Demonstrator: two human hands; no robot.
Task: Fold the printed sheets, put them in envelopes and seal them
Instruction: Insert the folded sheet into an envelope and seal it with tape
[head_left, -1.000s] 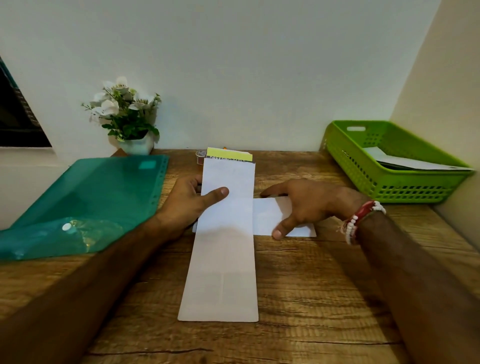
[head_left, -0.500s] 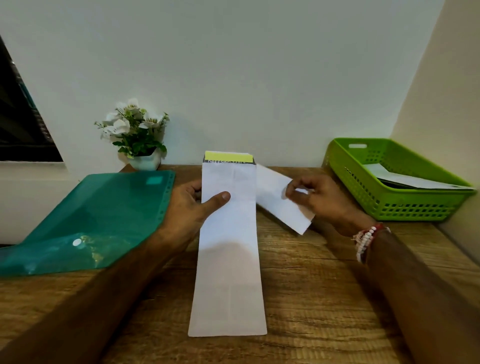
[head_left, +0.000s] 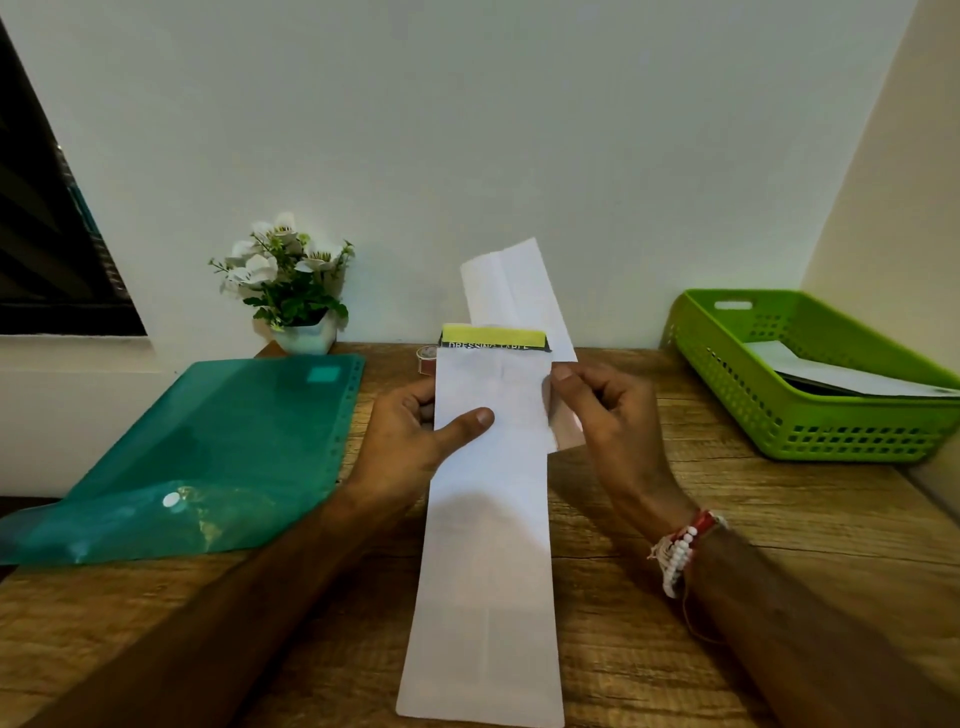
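Observation:
A long white envelope (head_left: 488, 545) runs from the table's front edge up towards the wall, its flap end with a yellow and black strip (head_left: 493, 336) raised. My left hand (head_left: 415, 431) grips its left edge, thumb on the front. My right hand (head_left: 608, 410) pinches a folded white sheet (head_left: 511, 291), held nearly upright behind the envelope's open top. The sheet's lower part is hidden behind the envelope, with a corner showing beside my right palm.
A green transparent folder (head_left: 208, 452) lies at the left. A small pot of white flowers (head_left: 291, 280) stands by the wall. A green plastic basket (head_left: 810, 384) at the right holds white envelopes. A small tape roll (head_left: 427, 356) sits behind the envelope.
My right hand lifted the folded sheet off the table, swung it upright and brought it behind the envelope's top. The view tilted upward; my left hand kept its grip.

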